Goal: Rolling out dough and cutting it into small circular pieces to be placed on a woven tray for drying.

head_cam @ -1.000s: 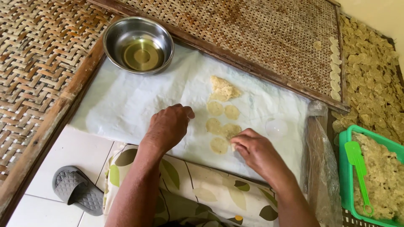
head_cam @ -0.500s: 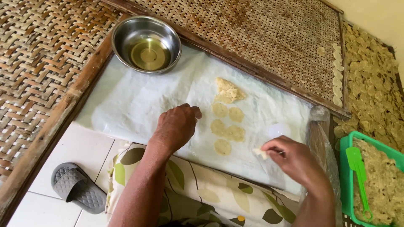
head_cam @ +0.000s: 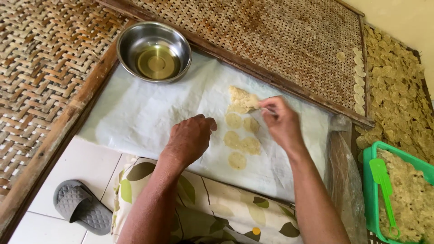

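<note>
The right hand (head_cam: 281, 123) has moved from the sheet's near right edge to the far dough lump (head_cam: 242, 100), fingers pinching a bit off it, best kept small to match the flattened discs (head_cam: 241, 142); the left hand (head_cam: 190, 140) rests loosely curled, empty, beside them.

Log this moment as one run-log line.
left hand: resting on white sheet, empty | right hand: pinching dough lump | flat discs: between hands | steel bowl: oil, upper left
</note>
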